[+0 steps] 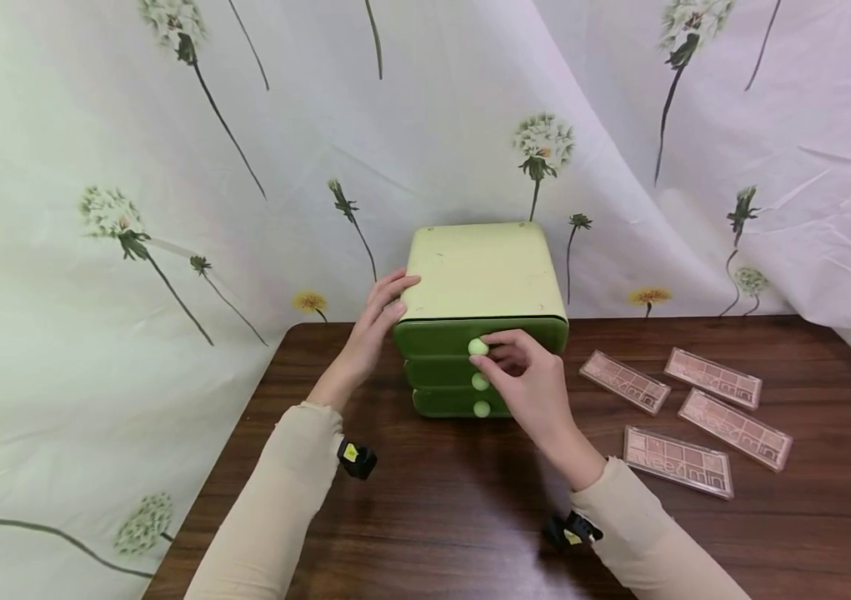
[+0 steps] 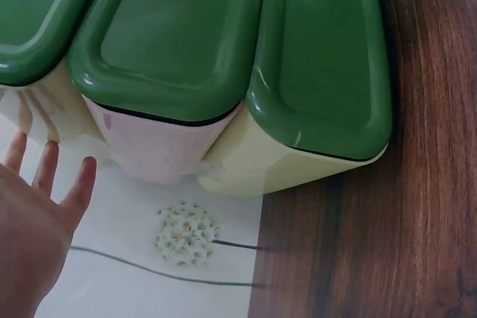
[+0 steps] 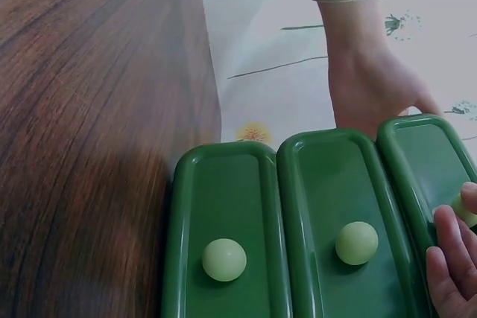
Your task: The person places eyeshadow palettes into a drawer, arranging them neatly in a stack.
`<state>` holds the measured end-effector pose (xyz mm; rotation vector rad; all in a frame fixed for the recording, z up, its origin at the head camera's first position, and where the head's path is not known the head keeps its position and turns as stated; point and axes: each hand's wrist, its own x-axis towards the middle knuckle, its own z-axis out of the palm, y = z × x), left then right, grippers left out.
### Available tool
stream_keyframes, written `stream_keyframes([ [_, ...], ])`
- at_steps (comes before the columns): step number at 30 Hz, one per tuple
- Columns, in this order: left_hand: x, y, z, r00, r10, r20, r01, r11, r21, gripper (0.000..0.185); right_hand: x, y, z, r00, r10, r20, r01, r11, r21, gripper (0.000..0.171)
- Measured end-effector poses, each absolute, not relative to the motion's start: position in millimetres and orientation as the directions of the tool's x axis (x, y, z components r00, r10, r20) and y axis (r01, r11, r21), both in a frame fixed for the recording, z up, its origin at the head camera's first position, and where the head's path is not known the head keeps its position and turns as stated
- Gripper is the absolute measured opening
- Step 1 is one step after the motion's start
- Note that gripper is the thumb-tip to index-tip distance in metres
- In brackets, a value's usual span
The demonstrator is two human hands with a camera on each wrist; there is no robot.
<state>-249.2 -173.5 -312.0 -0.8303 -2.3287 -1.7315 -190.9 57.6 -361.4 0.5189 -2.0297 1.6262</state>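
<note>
Small three-drawer chest (image 1: pixel 481 279), pale yellow-green top and shell with dark green drawer fronts, stands at the back edge of a dark wooden table (image 1: pixel 455 517), against a white cloth backdrop (image 1: pixel 132 167) printed with dandelions. Each drawer front carries one round pale green knob, the three in a vertical line. Right hand (image 1: pixel 530 383) is at the top drawer (image 1: pixel 523 335): thumb and fingertips curl in around the top knob (image 1: pixel 477 347), pinching it; the right wrist view shows the fingertips (image 3: pixel 447 258) against that knob at the frame edge, with the middle knob (image 3: pixel 356 243) and the bottom knob (image 3: pixel 223 259) untouched. All three drawers sit flush with the shell, none pulled out. Left hand (image 1: pixel 376 321) lies flat against the left side of the chest near its top corner, fingers straight and close together, gripping nothing; in the left wrist view the fingers (image 2: pixel 45 176) are spread and extended beside the shell. Both forearms wear beige sleeves, a small black device with a yellow tag strapped at each wrist. To the right of the chest, well apart from both hands, four flat clear-lidded palettes (image 1: pixel 683 417) with pinkish pans lie on the table in a loose cluster. Lettering runs along their lids, but it reads upside down and too small to make out.
</note>
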Motion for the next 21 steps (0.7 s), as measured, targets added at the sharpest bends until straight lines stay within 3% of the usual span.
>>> stream_keyframes([
  [15,-247,-178,-309,-0.825,0.401,0.398,0.512,0.235,0.826,0.045,-173,59,-360,-0.788,-0.048,0.613,-0.602,0.265,-0.753,0.021],
  [21,-262,-181,-323,-0.821,0.389,0.417,0.519,0.206,0.83,0.045,-168,61,-361,-0.786,-0.064,0.615,-0.609,0.255,-0.751,0.02],
])
